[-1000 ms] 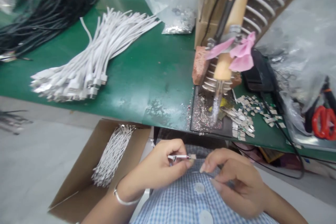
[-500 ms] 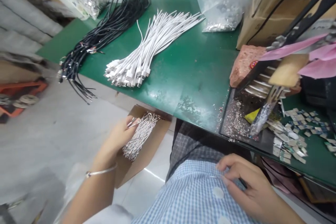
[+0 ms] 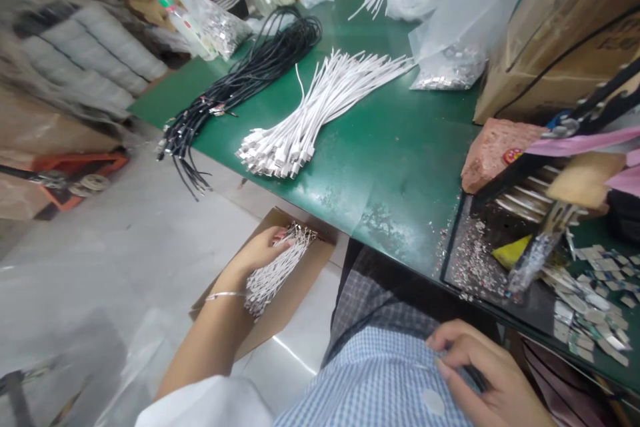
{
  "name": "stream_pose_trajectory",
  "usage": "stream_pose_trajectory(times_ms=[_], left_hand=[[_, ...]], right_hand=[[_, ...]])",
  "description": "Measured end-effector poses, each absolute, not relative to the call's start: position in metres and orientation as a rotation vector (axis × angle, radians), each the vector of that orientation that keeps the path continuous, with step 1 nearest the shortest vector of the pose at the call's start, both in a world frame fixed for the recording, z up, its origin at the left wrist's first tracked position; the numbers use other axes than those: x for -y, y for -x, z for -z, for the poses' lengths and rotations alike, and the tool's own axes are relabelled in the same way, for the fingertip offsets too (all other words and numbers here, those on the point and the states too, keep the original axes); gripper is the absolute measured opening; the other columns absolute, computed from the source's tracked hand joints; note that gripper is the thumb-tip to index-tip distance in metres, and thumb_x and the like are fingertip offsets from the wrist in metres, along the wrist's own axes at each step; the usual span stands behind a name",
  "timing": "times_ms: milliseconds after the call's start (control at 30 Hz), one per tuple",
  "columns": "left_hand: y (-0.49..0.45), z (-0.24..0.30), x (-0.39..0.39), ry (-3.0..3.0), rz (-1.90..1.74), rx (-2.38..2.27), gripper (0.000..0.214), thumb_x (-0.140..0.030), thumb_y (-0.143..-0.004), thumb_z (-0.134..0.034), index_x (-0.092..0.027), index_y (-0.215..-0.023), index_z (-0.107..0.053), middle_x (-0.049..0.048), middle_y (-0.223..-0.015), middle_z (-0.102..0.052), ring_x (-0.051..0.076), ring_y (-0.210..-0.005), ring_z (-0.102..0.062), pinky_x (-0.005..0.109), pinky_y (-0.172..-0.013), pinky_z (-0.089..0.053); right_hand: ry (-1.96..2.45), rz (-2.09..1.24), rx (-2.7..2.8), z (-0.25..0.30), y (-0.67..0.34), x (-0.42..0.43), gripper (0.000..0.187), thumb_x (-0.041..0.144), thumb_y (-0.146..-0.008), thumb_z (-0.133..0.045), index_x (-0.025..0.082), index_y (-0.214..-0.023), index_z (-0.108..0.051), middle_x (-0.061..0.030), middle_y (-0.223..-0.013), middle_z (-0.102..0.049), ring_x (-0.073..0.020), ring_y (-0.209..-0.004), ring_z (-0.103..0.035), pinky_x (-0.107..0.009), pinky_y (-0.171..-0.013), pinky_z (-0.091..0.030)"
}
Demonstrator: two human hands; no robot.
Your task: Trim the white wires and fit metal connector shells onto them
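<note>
Now my left hand (image 3: 263, 252) is in the lower middle of the frame, inside a cardboard box (image 3: 300, 303) that stands on the floor. Its fingers are bent over the top end of a bundle of white cables (image 3: 273, 275) lying in the box. I cannot tell if they pinch one cable or only touch the bundle. A thin bracelet (image 3: 225, 295) is on the wrist.

My right hand (image 3: 483, 377) is at the lower right, resting on my checked shirt (image 3: 370, 387). The fingers are curled together, and something thin and dark shows under them, but I cannot tell if they clamp it.

Just above the box, the green table (image 3: 400, 147) crosses the frame. In the upper middle a pile of white cables (image 3: 310, 120) lies on it. To the left of this pile a bunch of black cables (image 3: 240, 87) hangs over the edge. At the right edge of the frame are a reddish brick (image 3: 493, 153) and, just below it, a black tray (image 3: 467, 260) with shiny metal crumbs.
</note>
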State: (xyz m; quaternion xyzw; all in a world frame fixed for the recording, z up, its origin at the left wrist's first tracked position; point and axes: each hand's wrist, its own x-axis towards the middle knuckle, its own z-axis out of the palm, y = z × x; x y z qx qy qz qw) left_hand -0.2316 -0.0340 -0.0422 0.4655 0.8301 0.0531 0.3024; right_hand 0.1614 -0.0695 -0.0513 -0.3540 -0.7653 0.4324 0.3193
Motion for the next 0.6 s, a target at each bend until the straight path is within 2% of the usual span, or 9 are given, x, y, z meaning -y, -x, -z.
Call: stream_pose_trajectory(times_ms=[133,233,300,333,400,433,467,533,600], left_hand=[[0.225,-0.012,0.020,-1.386,-0.394,-1.901,0.042,-0.059,-0.074,-0.059,-0.019,-0.084,-0.066,0.0071,-0.084,-0.072,0.022,-0.079,-0.067,0.033,-0.073,-0.056],[0.224,-0.043,-0.013,-1.635,-0.838,-1.913,0.032,-0.050,-0.076,-0.063,-0.019,-0.074,-0.060,0.0039,-0.068,-0.065,0.017,-0.063,-0.059,0.030,-0.062,-0.051],[0.220,-0.055,-0.043,-1.808,-1.004,-2.021,0.026,-0.044,-0.077,-0.062,-0.019,-0.073,-0.059,0.0041,-0.071,-0.064,0.017,-0.064,-0.058,0.030,-0.063,-0.049],[0.216,-0.059,-0.059,-1.880,-0.960,-2.140,0.023,-0.041,-0.079,-0.061,-0.018,-0.074,-0.060,0.0052,-0.075,-0.065,0.018,-0.068,-0.059,0.031,-0.067,-0.050],[0.207,-0.062,-0.089,-1.984,-0.622,-2.419,0.019,-0.035,-0.079,-0.062,-0.017,-0.082,-0.064,0.0096,-0.090,-0.068,0.024,-0.088,-0.062,0.036,-0.083,-0.049],[0.203,-0.062,-0.101,-1.988,-0.398,-2.507,0.023,-0.036,-0.078,-0.063,-0.016,-0.088,-0.065,0.0125,-0.098,-0.067,0.029,-0.099,-0.060,0.039,-0.090,-0.046],[0.200,-0.061,-0.112,-1.968,-0.326,-2.536,0.029,-0.036,-0.075,-0.067,-0.014,-0.093,-0.065,0.0161,-0.105,-0.065,0.033,-0.106,-0.058,0.042,-0.093,-0.044],[0.196,-0.059,-0.127,-1.908,-0.279,-2.579,0.040,-0.036,-0.071,-0.070,-0.010,-0.101,-0.063,0.0218,-0.114,-0.061,0.039,-0.110,-0.056,0.046,-0.092,-0.044],[0.196,-0.057,-0.137,-1.844,-0.299,-2.581,0.039,-0.033,-0.066,-0.073,-0.011,-0.096,-0.064,0.0220,-0.107,-0.063,0.041,-0.104,-0.059,0.046,-0.086,-0.046]], right_hand=[[0.910,-1.223,2.071,0.064,-0.159,0.075,0.016,0.008,-0.082,-0.052,0.021,-0.073,-0.050,-0.0009,-0.083,-0.064,-0.0116,-0.075,-0.067,-0.018,-0.070,-0.055],[0.874,-1.239,2.065,0.070,-0.158,0.079,0.018,0.005,-0.080,-0.052,0.022,-0.074,-0.049,0.0003,-0.084,-0.064,-0.0110,-0.076,-0.067,-0.018,-0.071,-0.053],[0.856,-1.244,2.066,0.072,-0.159,0.081,0.020,0.004,-0.079,-0.053,0.022,-0.075,-0.049,0.0008,-0.084,-0.064,-0.0108,-0.076,-0.067,-0.018,-0.071,-0.053],[0.851,-1.246,2.070,0.073,-0.160,0.082,0.020,0.003,-0.078,-0.054,0.022,-0.075,-0.049,0.0009,-0.084,-0.064,-0.0108,-0.076,-0.067,-0.018,-0.072,-0.053],[0.845,-1.244,2.076,0.074,-0.162,0.084,0.020,0.003,-0.078,-0.055,0.022,-0.075,-0.050,0.0009,-0.084,-0.065,-0.0108,-0.075,-0.066,-0.017,-0.071,-0.052],[0.848,-1.240,2.076,0.075,-0.163,0.085,0.020,0.004,-0.079,-0.056,0.022,-0.074,-0.050,0.0008,-0.084,-0.065,-0.0110,-0.075,-0.066,-0.018,-0.071,-0.052],[0.853,-1.237,2.075,0.076,-0.165,0.085,0.019,0.005,-0.079,-0.057,0.022,-0.074,-0.051,0.0007,-0.084,-0.065,-0.0111,-0.075,-0.066,-0.018,-0.071,-0.052],[0.871,-1.234,2.064,0.077,-0.167,0.085,0.018,0.007,-0.081,-0.058,0.022,-0.073,-0.051,0.0005,-0.083,-0.065,-0.0112,-0.074,-0.066,-0.018,-0.071,-0.052],[0.888,-1.237,2.046,0.079,-0.169,0.086,0.017,0.009,-0.082,-0.058,0.022,-0.072,-0.052,0.0005,-0.082,-0.066,-0.0112,-0.073,-0.066,-0.018,-0.070,-0.052]])
